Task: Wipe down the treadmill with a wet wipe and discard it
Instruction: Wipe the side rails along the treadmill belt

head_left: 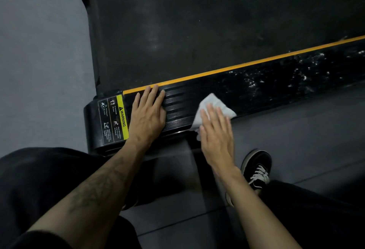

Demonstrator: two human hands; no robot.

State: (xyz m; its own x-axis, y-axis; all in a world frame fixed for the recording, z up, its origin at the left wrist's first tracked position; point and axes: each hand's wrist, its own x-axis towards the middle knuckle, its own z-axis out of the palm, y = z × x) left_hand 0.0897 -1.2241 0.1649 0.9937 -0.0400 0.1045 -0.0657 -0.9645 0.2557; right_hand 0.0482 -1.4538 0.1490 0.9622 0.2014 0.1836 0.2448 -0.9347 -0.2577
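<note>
Basically your left hand lies flat-fingered bracing on the side rail, right hand presses the wet wipe under straight fingers to scrub.

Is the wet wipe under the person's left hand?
No: the wet wipe lies under the right hand on the side rail, while the left hand rests bare beside the warning label.

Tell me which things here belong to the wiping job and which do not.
Job: wet wipe under the right hand; treadmill side rail; left hand resting flat on it.
Not job: warning label; shoe; grey floor.
</note>
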